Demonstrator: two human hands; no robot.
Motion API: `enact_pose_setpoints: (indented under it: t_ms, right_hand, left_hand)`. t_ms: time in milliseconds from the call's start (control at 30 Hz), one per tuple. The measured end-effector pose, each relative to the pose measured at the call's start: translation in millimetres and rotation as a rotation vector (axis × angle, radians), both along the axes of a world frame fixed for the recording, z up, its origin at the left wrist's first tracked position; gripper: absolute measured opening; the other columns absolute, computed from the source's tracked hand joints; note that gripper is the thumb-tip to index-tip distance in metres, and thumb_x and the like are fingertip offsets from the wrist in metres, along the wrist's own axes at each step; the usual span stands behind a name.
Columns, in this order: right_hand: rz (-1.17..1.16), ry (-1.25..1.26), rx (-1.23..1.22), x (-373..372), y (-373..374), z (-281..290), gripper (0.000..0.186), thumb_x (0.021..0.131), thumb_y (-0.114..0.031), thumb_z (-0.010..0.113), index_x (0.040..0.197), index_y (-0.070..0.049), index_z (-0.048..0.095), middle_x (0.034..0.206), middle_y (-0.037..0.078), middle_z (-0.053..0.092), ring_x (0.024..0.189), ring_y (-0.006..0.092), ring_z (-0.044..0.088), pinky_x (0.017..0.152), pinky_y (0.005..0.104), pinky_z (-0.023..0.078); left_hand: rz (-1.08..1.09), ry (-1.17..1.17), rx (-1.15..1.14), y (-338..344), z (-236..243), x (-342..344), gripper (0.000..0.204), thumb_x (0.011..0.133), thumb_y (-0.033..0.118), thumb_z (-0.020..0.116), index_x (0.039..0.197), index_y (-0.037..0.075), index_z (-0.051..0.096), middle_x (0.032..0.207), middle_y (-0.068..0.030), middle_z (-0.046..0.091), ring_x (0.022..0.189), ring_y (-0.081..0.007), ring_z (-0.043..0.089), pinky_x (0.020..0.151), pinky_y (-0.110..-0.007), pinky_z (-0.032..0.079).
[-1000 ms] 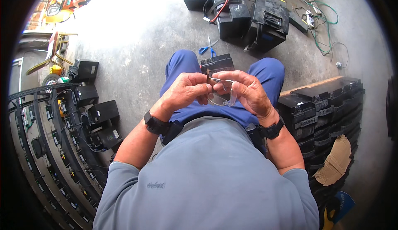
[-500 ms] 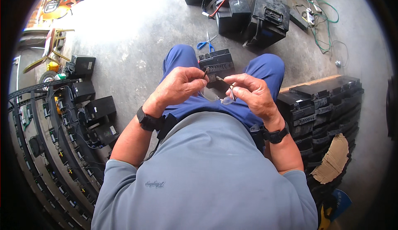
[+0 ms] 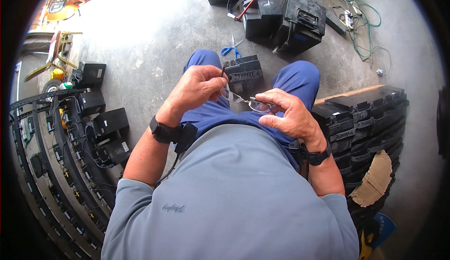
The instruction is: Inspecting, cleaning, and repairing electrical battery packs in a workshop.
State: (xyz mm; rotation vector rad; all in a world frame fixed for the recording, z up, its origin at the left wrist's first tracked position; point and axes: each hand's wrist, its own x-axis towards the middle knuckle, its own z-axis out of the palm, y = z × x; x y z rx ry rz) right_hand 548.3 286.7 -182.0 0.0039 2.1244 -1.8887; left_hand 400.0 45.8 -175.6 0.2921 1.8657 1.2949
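A pair of thin-rimmed eyeglasses is held over my lap, lenses side by side. My left hand pinches one dark temple arm, which points up past the fingers. At the other lens, my right hand has its fingers on the second temple, lying along the top of the frame, with the thumb below the lens. Beyond the glasses, between my knees, a black battery case stands on the floor. Blue-handled scissors lie just behind it.
Large black battery boxes with cables stand ahead. On the right is a stack of black cases with a torn cardboard piece. To the left are a black rack and several black boxes. A green cord trails over the floor.
My hands have moved apart a little, the left one up and leftward. The glasses have turned so both lenses show, and the right-hand temple now lies along the frame.
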Motion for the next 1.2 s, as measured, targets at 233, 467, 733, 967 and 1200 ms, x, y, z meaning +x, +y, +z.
enact_pose_setpoints:
  t_ms: [233,467,733,967,1200]
  right_hand:
    - [0.062,0.253,0.176,-5.6,-3.2,-4.3,0.036,0.082,-0.006,0.075,0.116,0.001,0.066,0.108,0.011,0.066,0.086,0.0191,0.064,0.076,0.0296,0.053]
    - [0.072,0.223,0.05,-14.0,-3.8,1.9,0.02,0.085,-0.006,0.072,0.103,0.002,0.07,0.099,0.013,0.069,0.093,0.0228,0.067,0.083,0.0311,0.052]
    - [-0.032,-0.117,-0.341,-21.5,-13.0,-2.7,0.037,0.093,-0.01,0.067,0.127,-0.002,0.055,0.099,0.004,0.063,0.089,0.0088,0.058,0.081,0.0247,0.049]
    - [-0.182,-0.106,-0.444,-28.6,-14.6,1.2,0.038,0.09,-0.006,0.068,0.125,-0.001,0.053,0.086,-0.003,0.055,0.08,0.0044,0.055,0.069,0.0213,0.048]
    - [-0.271,-0.071,-0.477,-40.0,-11.6,-6.9,0.039,0.091,-0.013,0.07,0.124,0.0,0.052,0.085,-0.002,0.06,0.07,0.0032,0.056,0.058,0.0184,0.045]
  left_hand:
    - [0.007,-0.015,-0.008,-6.8,-6.3,-2.1,0.02,0.095,0.016,0.063,0.104,0.0,0.069,0.078,-0.0028,0.067,0.066,-0.0075,0.062,0.061,-0.023,0.053]
    - [-0.05,-0.051,0.019,-2.2,-12.3,5.7,0.027,0.099,0.017,0.06,0.12,0.0,0.064,0.08,0.0,0.064,0.066,-0.0075,0.06,0.062,-0.024,0.051]
    - [-0.153,-0.12,0.0,2.4,-14.0,11.9,0.03,0.1,0.018,0.06,0.124,0.001,0.064,0.083,-0.0011,0.066,0.071,-0.007,0.062,0.065,-0.024,0.053]
    - [-0.2,-0.164,0.066,10.3,-6.5,19.4,0.032,0.099,0.015,0.06,0.129,0.005,0.062,0.084,0.0,0.065,0.072,-0.0065,0.062,0.066,-0.024,0.054]
    - [-0.31,-0.24,0.07,10.5,-6.3,20.3,0.033,0.099,0.013,0.059,0.13,0.002,0.06,0.09,-0.0041,0.069,0.079,-0.0097,0.065,0.071,-0.026,0.056]
